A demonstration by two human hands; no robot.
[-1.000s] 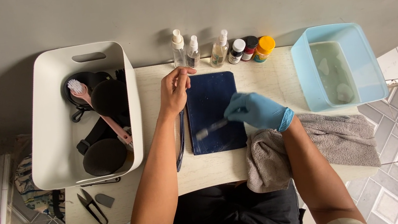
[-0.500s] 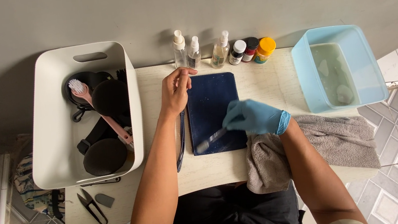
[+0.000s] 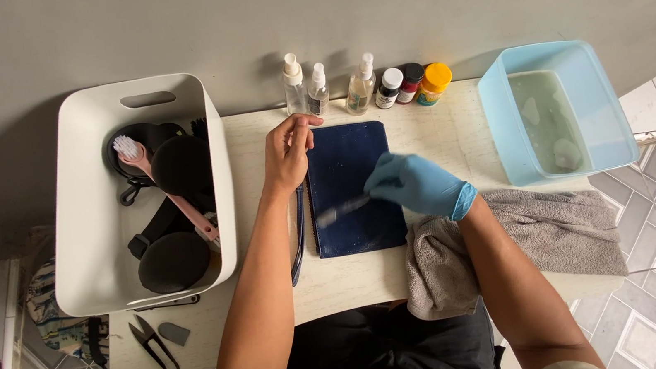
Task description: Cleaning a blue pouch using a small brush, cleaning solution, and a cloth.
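Navy-blue flat pouch (image 3: 352,188) is lying just below the spray bottles (image 3: 318,87); the bare left hand (image 3: 288,152) is pressing its left edge while the gloved right hand (image 3: 416,185) is gripping a small brush (image 3: 342,209) mid-surface, scrubbing seemingly partway done.
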